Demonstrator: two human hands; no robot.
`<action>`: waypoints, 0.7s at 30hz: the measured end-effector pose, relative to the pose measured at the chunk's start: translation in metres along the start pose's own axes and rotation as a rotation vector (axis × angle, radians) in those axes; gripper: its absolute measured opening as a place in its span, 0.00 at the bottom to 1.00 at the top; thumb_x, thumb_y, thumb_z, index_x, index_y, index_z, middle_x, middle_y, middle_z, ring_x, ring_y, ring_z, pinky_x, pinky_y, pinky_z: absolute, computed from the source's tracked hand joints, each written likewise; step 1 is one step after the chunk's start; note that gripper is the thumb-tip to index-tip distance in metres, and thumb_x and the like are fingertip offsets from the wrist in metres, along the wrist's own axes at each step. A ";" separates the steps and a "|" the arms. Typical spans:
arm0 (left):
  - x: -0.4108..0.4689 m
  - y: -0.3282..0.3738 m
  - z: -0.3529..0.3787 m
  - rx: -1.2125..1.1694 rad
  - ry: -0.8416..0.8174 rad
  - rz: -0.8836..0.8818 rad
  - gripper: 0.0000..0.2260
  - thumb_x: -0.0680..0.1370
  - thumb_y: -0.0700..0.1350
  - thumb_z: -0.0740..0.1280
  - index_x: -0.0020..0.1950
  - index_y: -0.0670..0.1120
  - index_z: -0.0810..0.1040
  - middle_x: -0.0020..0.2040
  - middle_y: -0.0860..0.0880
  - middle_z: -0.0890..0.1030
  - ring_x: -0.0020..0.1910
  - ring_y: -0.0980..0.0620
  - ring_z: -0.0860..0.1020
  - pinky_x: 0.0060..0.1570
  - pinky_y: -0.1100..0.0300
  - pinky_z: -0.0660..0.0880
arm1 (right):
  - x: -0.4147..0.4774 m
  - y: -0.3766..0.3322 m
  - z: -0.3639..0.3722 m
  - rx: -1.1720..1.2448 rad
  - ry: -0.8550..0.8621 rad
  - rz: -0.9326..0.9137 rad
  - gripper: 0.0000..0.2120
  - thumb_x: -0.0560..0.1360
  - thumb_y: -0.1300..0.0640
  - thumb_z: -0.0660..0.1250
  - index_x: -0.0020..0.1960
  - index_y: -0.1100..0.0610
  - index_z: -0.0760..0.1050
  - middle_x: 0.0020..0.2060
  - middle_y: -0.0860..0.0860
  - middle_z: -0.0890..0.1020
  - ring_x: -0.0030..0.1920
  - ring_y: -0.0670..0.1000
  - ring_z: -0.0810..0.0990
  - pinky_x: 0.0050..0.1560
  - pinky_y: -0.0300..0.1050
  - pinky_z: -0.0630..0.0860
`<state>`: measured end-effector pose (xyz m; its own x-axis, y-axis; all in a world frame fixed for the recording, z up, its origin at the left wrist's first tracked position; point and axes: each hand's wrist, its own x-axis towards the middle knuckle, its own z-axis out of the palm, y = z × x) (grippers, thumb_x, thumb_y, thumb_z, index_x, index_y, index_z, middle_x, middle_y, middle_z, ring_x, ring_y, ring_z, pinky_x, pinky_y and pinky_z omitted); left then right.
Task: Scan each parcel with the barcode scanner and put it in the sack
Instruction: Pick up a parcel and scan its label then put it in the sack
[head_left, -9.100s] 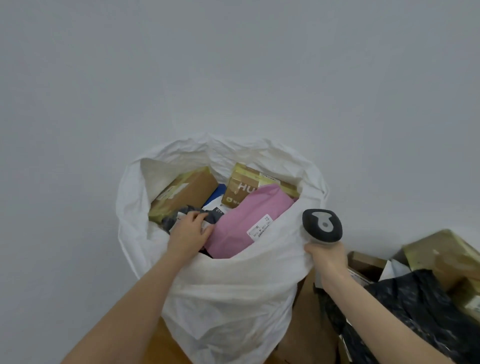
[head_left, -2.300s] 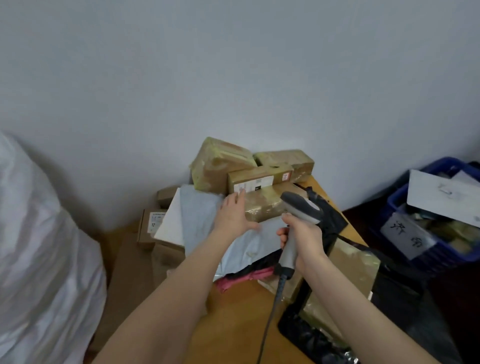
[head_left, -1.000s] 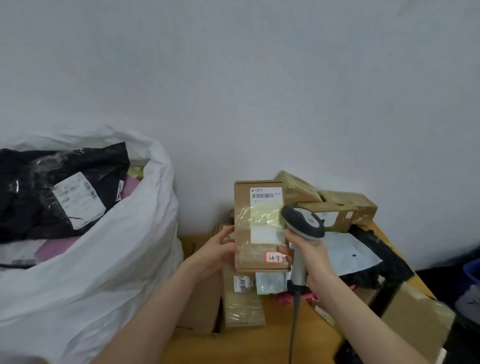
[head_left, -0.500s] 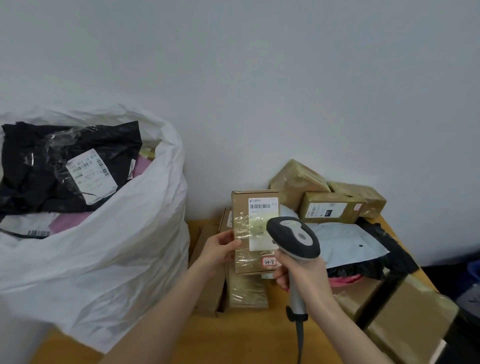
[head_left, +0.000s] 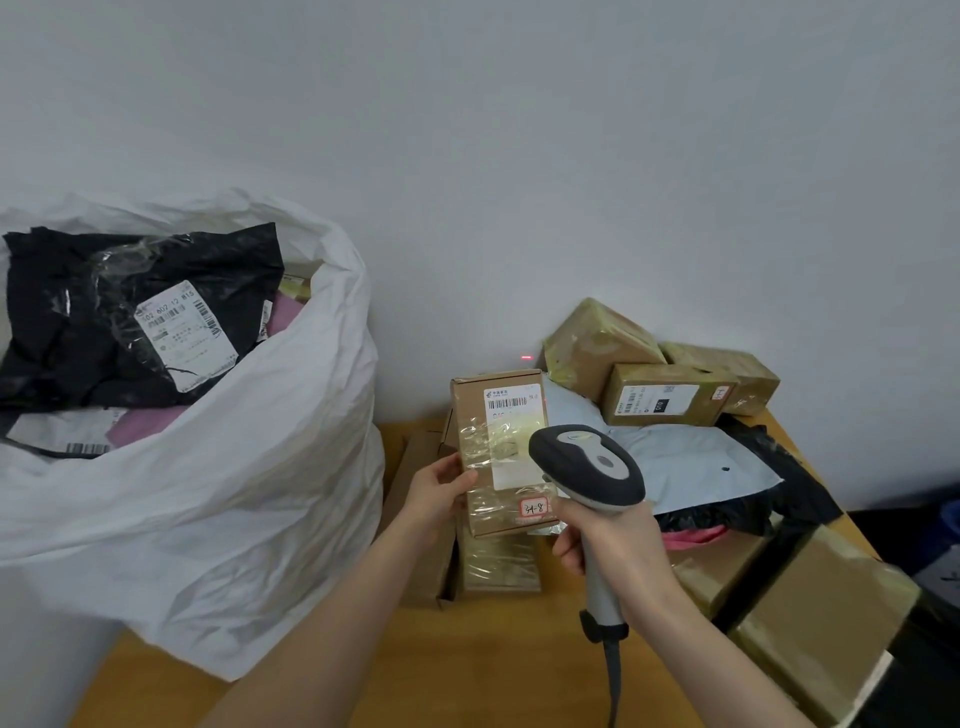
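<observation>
Pale grey wall (head_left: 519, 156), wooden table (head_left: 493, 670), piled parcels (head_left: 665, 397), stuffed white sack (head_left: 234, 519)

I held a slim brown cardboard parcel (head_left: 480, 441) upright in my left hand (head_left: 436, 493), above the desk (head_left: 493, 670). Its white barcode label and clear tape faced me, with a small red-edged sticker near its lower end. My right hand (head_left: 618, 540) gripped the grey-and-black handheld barcode scanner (head_left: 587, 467) just in front of it, its head towards the label and its cord hanging down. The crinkled white sack (head_left: 234, 519) stood at the desk's left edge with its mouth open and a black plastic mailer (head_left: 104, 322) on top. Taped brown boxes (head_left: 660, 379) were piled at the back right corner.
</observation>
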<state>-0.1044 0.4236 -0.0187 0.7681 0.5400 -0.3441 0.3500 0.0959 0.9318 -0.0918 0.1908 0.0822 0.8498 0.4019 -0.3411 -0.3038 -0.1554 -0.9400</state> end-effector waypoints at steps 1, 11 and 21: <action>0.000 0.000 0.000 0.001 0.001 0.000 0.22 0.76 0.40 0.70 0.69 0.44 0.71 0.50 0.54 0.82 0.43 0.58 0.83 0.34 0.68 0.77 | 0.000 -0.001 -0.001 -0.013 -0.002 -0.003 0.11 0.73 0.61 0.71 0.32 0.62 0.78 0.24 0.56 0.80 0.21 0.48 0.75 0.26 0.38 0.72; 0.001 -0.002 0.002 0.000 0.010 -0.007 0.22 0.77 0.40 0.69 0.70 0.44 0.71 0.52 0.52 0.82 0.46 0.55 0.83 0.35 0.66 0.78 | -0.004 -0.002 -0.006 -0.056 0.001 -0.006 0.11 0.73 0.60 0.71 0.32 0.61 0.78 0.24 0.55 0.80 0.21 0.48 0.75 0.26 0.39 0.73; -0.002 -0.001 0.007 0.000 0.009 -0.006 0.21 0.77 0.39 0.69 0.70 0.43 0.70 0.50 0.53 0.81 0.43 0.57 0.83 0.33 0.67 0.77 | -0.006 -0.001 -0.010 -0.035 0.000 -0.039 0.08 0.72 0.60 0.71 0.35 0.61 0.79 0.25 0.55 0.80 0.22 0.48 0.75 0.26 0.38 0.73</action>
<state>-0.1028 0.4163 -0.0199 0.7612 0.5465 -0.3492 0.3551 0.0992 0.9295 -0.0920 0.1802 0.0856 0.8605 0.4084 -0.3047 -0.2558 -0.1711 -0.9515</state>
